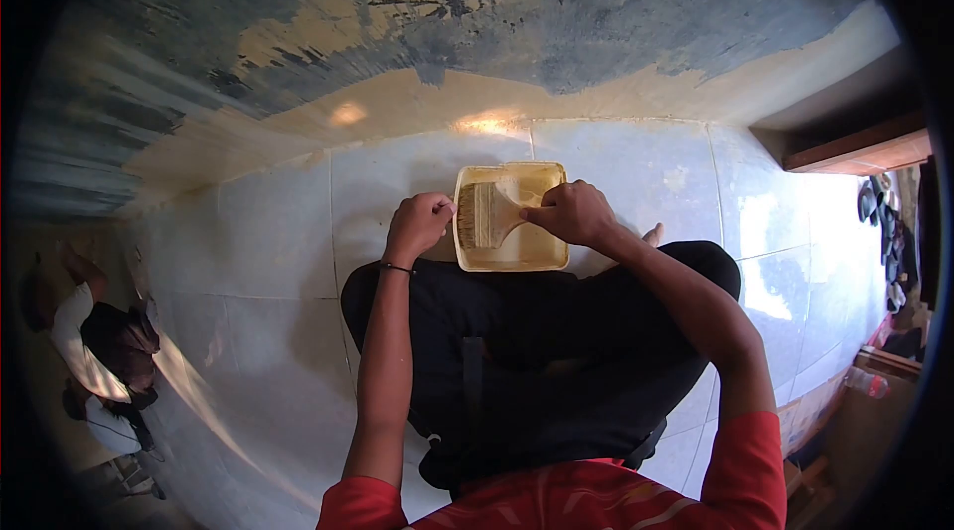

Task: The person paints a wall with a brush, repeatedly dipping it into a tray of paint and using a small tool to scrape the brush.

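- Wide paintbrush (506, 216), head view: gripped by its handle in my right hand (576, 212), bristles (467, 217) within the plastic tub (517, 268).
- My left hand (422, 224) curls at the tub's rim; whether it clamps, I cannot tell.
- Pressing one edge could tip the tub; overloaded bristles could drip onto the floor tiles (273, 272).

Footwear (868, 202) at right edge — clear bottle (867, 382), lower right — two people (75, 321), far left.
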Motion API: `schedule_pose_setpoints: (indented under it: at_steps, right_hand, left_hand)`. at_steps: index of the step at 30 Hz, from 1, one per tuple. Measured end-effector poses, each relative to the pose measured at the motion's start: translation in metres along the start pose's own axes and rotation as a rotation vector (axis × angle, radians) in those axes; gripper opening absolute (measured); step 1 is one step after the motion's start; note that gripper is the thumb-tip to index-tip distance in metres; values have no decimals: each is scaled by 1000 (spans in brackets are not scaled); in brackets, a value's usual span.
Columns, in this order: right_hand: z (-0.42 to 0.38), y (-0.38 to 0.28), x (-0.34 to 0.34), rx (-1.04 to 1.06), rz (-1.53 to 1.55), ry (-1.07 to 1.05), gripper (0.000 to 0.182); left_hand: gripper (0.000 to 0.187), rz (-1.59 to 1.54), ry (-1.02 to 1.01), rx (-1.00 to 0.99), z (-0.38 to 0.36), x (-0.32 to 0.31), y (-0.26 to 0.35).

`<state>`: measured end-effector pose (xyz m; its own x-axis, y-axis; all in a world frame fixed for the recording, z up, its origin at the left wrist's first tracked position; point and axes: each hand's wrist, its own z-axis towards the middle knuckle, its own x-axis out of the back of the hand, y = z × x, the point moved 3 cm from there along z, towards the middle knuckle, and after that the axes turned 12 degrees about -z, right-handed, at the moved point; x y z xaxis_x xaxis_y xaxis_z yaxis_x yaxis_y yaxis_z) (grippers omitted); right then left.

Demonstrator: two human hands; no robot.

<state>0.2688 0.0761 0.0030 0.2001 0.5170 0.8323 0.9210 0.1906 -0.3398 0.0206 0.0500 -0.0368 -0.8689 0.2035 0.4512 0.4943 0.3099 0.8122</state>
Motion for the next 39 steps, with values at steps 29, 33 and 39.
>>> schedule_pose_setpoints:
  at_steps: [29,33,39]
  right_hand:
    - [-1,-2,-3,24,-5,30,46]
    - [-3,-3,-3,9,-12,16,46]
    - [-2,-3,-4,-6,0,-18,47]
  left_hand:
    - [21,2,8,-21,1,0,-2]
    - [21,-29,-4,-38,1,0,-2]
    - [21,-36,-14,-42,2,-1,-3]
